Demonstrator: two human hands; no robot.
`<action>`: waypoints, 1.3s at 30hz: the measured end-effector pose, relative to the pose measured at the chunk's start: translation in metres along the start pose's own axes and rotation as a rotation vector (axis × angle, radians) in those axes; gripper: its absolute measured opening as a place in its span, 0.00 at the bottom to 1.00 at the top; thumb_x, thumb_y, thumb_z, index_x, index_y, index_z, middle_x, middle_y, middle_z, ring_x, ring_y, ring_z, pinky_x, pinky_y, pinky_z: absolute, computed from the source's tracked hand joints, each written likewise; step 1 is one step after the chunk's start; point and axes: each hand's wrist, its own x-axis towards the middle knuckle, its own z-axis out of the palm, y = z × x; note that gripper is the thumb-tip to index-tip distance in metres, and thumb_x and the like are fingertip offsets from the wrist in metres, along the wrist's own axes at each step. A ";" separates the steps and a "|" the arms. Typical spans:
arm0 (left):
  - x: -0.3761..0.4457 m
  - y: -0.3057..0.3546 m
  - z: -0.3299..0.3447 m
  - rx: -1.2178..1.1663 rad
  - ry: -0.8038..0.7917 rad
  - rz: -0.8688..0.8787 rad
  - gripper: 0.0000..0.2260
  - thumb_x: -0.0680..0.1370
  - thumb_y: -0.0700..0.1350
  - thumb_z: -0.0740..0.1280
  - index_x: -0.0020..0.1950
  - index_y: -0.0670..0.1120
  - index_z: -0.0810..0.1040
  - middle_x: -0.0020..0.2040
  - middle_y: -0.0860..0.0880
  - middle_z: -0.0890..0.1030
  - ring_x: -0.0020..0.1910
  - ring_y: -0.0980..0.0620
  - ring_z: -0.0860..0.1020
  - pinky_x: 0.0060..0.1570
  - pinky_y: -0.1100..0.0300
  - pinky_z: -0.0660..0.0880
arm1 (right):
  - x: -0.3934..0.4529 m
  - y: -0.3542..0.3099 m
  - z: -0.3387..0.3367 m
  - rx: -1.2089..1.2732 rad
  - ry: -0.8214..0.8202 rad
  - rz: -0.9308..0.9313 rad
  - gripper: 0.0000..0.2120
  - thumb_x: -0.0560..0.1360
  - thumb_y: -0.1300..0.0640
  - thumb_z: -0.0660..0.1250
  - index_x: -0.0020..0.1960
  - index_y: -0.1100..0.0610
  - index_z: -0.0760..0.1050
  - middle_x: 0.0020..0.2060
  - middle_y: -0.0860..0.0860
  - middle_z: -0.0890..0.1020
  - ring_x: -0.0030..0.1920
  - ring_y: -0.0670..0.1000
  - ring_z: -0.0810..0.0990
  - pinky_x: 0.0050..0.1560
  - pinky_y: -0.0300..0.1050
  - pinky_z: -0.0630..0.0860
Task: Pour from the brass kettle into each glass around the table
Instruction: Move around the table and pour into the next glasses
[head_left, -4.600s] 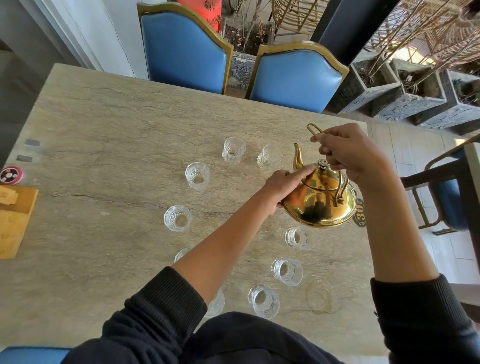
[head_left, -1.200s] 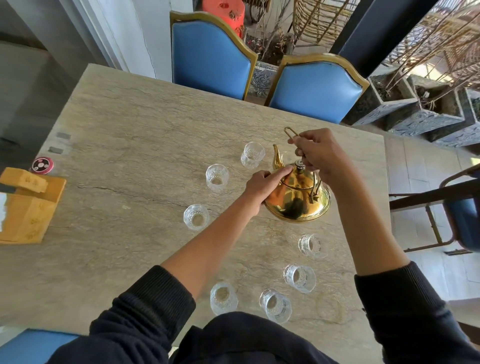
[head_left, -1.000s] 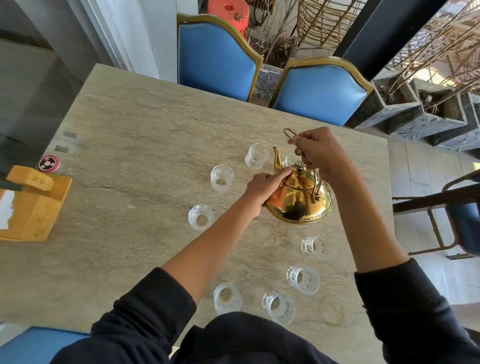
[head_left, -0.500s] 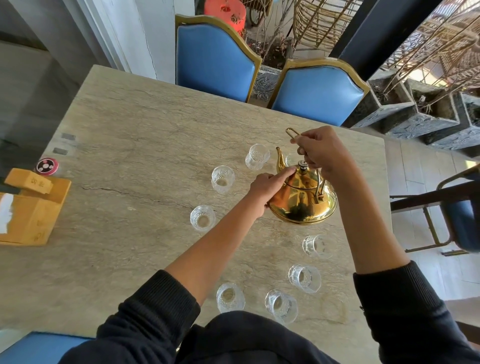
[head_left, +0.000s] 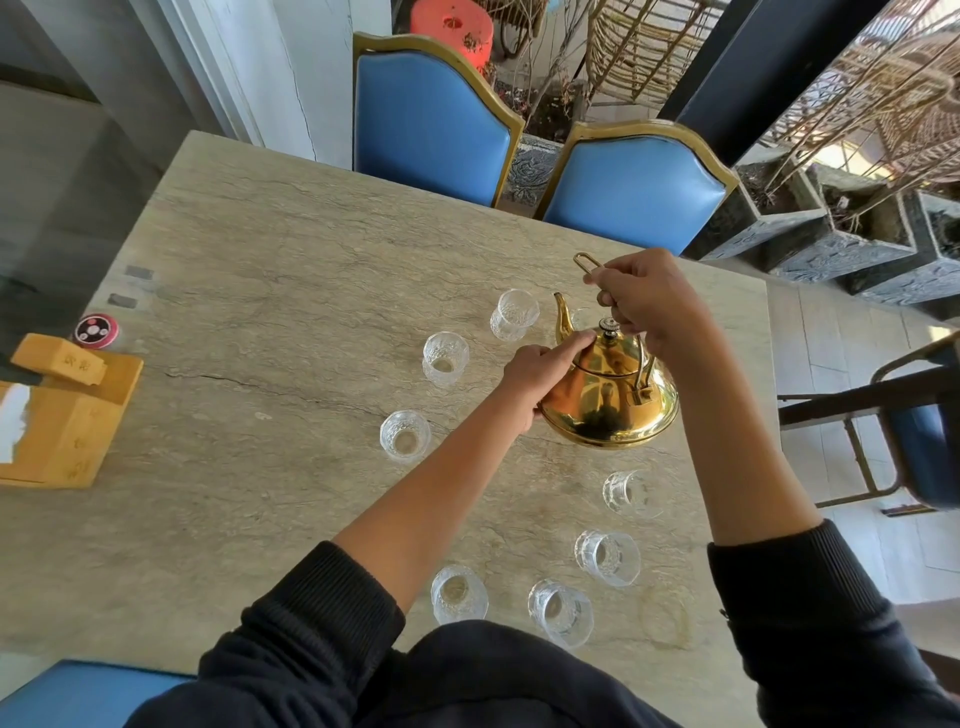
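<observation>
Pale stone worktop (head_left: 260, 270) runs wide and bare beyond and to the left of the hands, while its right edge lies close beside the right forearm, with floor tiles and a chair frame past it. Two blue chairs (head_left: 431, 119) stand at the far edge. The right hand (head_left: 641, 301) is curled round the wire handle of the brass kettle (head_left: 610, 395), holding it above the worktop with the spout tipped away. The left hand (head_left: 540, 366) rests on the kettle's near-left side, its forefinger stretched along the lid. Glasses (head_left: 445, 358) ring the hands: three to the left and beyond, four nearer the body. One more behind the spout is mostly hidden. Whether any liquid is flowing is not clear. A wooden box (head_left: 67, 415) sits far left, cut by the picture's edge.
</observation>
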 end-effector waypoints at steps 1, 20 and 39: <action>-0.001 0.000 0.000 -0.002 -0.002 0.003 0.33 0.73 0.71 0.74 0.63 0.44 0.83 0.57 0.43 0.87 0.50 0.48 0.84 0.39 0.57 0.77 | 0.000 0.000 0.000 -0.001 0.000 -0.002 0.10 0.80 0.61 0.65 0.54 0.65 0.82 0.32 0.54 0.76 0.26 0.48 0.68 0.24 0.39 0.65; -0.004 0.001 0.000 -0.001 -0.001 0.011 0.34 0.73 0.71 0.74 0.63 0.43 0.83 0.57 0.42 0.86 0.51 0.47 0.84 0.41 0.56 0.77 | -0.004 -0.004 -0.002 -0.016 -0.010 -0.012 0.11 0.80 0.60 0.65 0.54 0.65 0.82 0.33 0.54 0.76 0.27 0.48 0.69 0.25 0.40 0.66; -0.013 0.007 0.004 0.014 -0.007 0.015 0.33 0.75 0.70 0.73 0.65 0.44 0.80 0.57 0.43 0.85 0.47 0.49 0.82 0.38 0.57 0.74 | -0.010 -0.009 -0.007 -0.035 -0.004 -0.016 0.11 0.80 0.60 0.64 0.55 0.67 0.81 0.33 0.54 0.76 0.28 0.48 0.68 0.25 0.39 0.65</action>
